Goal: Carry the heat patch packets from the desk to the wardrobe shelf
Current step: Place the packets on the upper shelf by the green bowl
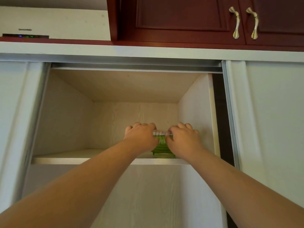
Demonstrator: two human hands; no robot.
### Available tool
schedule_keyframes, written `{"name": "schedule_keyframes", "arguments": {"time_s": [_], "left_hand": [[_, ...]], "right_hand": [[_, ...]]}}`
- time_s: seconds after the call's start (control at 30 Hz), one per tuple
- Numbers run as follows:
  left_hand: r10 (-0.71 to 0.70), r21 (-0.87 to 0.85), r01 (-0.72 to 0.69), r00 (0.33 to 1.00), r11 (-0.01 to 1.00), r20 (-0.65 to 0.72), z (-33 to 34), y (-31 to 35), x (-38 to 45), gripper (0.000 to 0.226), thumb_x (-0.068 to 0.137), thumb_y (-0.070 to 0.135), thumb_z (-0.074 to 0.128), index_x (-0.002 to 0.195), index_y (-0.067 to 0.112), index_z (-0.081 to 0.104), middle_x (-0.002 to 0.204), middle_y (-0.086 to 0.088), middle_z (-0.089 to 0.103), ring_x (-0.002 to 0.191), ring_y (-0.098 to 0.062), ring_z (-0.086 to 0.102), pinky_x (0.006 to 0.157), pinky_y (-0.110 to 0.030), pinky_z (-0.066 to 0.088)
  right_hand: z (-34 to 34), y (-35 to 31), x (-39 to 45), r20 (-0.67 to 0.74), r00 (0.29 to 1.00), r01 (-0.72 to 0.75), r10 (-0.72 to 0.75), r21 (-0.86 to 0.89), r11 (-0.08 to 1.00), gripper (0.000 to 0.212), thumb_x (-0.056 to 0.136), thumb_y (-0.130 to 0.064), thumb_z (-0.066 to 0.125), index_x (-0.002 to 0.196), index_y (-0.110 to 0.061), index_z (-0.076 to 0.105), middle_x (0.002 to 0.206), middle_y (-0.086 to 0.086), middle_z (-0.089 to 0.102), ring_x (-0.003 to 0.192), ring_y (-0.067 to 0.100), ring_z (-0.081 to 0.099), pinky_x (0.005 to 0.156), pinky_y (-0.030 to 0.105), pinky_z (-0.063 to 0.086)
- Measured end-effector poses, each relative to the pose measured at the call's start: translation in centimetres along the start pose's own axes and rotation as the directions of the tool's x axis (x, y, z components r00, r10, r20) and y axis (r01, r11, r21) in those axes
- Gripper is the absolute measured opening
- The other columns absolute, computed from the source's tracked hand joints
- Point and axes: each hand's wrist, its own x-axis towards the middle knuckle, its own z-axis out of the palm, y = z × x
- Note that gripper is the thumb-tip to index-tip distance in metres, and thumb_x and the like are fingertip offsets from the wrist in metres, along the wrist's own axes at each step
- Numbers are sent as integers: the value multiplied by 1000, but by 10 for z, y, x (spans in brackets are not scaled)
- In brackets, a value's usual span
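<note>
Both my arms reach up into the open wardrobe compartment. A stack of green and white heat patch packets (162,143) stands between my hands, its lower end on the pale wardrobe shelf (69,160), toward the right side. My left hand (140,137) grips the stack's left side with fingers curled over the top. My right hand (183,139) grips the right side the same way. Most of the packets are hidden behind my hands.
White sliding doors (269,120) flank the opening on both sides. The compartment's right wall (195,112) is close to my right hand. Dark red cabinet doors with curved handles (236,22) hang above. A black device with lights (24,36) sits on the upper left ledge.
</note>
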Motion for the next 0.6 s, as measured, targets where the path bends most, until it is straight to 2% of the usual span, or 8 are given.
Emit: {"name": "schedule_keyframes", "arguments": {"time_s": [0.13,0.23,0.33,0.4,0.5,0.6], "left_hand": [[-45,27,44,997,999,59,7,0,5,47,91,43,51,137,34,53,137,0,53,130,-26,44,105,-49,33],[-26,47,24,999,999,34,13,0,7,49,92,44,52,140,35,52,140,1,52,133,-25,42,106,-48,32],[-26,17,26,999,1000,28,18,0,7,43,91,41,56,132,31,49,129,2,61,123,-24,49,101,-48,33],[-36,27,34,997,999,61,20,0,7,33,90,40,55,121,28,49,117,1,65,112,-23,51,97,-47,34],[-48,57,43,995,997,87,24,-1,8,31,91,43,51,118,27,51,117,1,63,110,-23,50,96,-47,32],[-44,15,43,999,999,30,25,-2,4,46,90,46,53,133,30,49,138,3,55,129,-24,46,104,-49,31]], "right_hand": [[4,-4,2,23,1000,0,1,-25,1000,40,106,-40,40,134,-27,66,134,0,58,126,24,46,102,46,41],[5,-7,2,13,1000,6,-6,-6,1000,36,105,-30,49,140,-29,57,138,-1,61,128,25,49,102,46,42],[5,-8,3,-5,1000,-9,9,-17,1000,23,105,-34,48,125,-29,58,123,-3,70,119,24,55,98,46,44],[6,-7,3,51,998,-32,34,-35,999,23,106,-40,43,120,-29,59,116,-3,71,117,23,55,99,47,43],[9,-4,3,159,985,-66,69,-21,998,36,105,-46,39,128,-27,59,129,-1,65,124,24,50,103,49,38],[6,-3,-2,159,986,-57,54,18,998,48,104,-48,41,146,-28,51,151,-2,52,138,26,43,110,49,34]]}}
